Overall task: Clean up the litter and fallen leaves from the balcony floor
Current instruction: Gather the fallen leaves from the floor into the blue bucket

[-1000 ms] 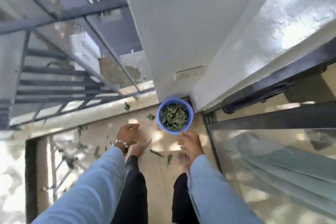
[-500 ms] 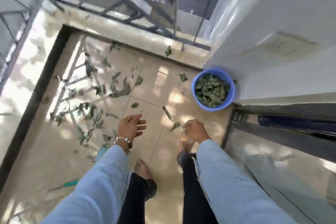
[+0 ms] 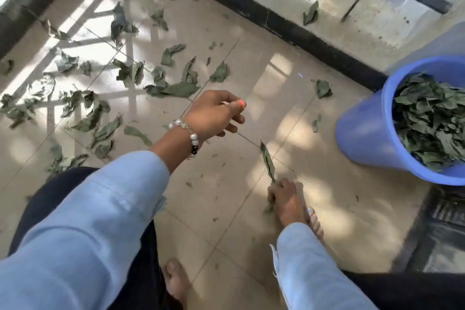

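Lying scattered on far-left tiles: fallen leaves (image 3: 173, 89). Hovering at centre, fingers loosely curled, holding nothing: left hand (image 3: 214, 114). Pinching long leaf (image 3: 268, 160) low near floor: right hand (image 3: 285, 199). Standing far right, leaf-filled: blue bucket (image 3: 364, 131).

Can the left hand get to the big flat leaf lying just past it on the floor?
Probably yes. The left hand hangs just short of the big flat leaf, holding nothing, with only bare floor tile between them. The right hand is busy pinching another leaf.
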The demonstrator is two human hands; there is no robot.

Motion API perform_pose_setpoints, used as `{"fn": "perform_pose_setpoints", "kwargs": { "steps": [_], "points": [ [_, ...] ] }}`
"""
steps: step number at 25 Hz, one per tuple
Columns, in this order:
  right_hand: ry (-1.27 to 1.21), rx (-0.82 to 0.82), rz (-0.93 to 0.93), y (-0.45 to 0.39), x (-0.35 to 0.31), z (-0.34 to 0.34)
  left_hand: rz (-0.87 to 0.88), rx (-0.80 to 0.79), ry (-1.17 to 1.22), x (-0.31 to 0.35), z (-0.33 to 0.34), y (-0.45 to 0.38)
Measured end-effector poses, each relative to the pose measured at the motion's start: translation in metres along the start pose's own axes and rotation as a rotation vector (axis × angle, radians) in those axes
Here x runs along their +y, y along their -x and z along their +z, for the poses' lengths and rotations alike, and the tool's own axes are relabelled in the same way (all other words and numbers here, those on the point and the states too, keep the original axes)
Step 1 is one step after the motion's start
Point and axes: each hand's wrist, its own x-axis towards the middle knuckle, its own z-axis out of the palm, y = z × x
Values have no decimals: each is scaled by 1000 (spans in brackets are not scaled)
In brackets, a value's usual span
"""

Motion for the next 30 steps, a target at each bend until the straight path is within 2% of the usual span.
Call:
{"fn": "perform_pose_setpoints", "kwargs": {
  "steps": [3,5,7,8,11,13,15,17,19,20,21,23,24,26,27,28,30],
  "points": [
    [-88,-73,-62,-19,-5,-12,12,-45,-142,-13,9,-27],
    [-104,102,-150,-17,-28,-26,41,-105,-184,-15,12,-34],
    [-209,328,-189,-12,-54,-30,52,-105,-122,-10,12,-30],
    [-198,365,-174,-10,-65,-27,54,-99,-94,-9,13,-27],
    [52,347,-165,-12,-76,-5,9,-115,-47,-19,10,-23],
    [6,389,-162,-18,-74,10,7,-120,-86,-30,5,-29],
    [-287,476,-84,-16,-86,5,9,-103,-147,-37,-1,-36],
    [-797,490,-13,-5,-109,-19,1,-106,-240,-39,0,-34],
    [-1316,466,-107,13,-133,-52,-4,-133,-296,-36,12,-29],
    [-1482,457,-188,19,-144,-66,-8,-153,-235,-33,21,-26],
    [-1547,461,-236,23,-151,-78,-15,-176,-94,-29,31,-23],
    [-1445,475,-281,26,-158,-85,-103,-190,336,-20,46,-21],
    [-1303,475,-312,26,-156,-86,-175,-160,523,-16,50,-23],
    [-911,477,-506,21,-143,-85,-277,-68,746,-14,50,-35],
    [-820,464,-591,16,-133,-88,-299,-36,791,-13,49,-42],
    [-844,447,-617,9,-121,-93,-302,-13,776,-13,47,-46],
    [-1045,548,-443,-16,-98,-108,-281,15,648,-11,47,-50]
  ]
}}
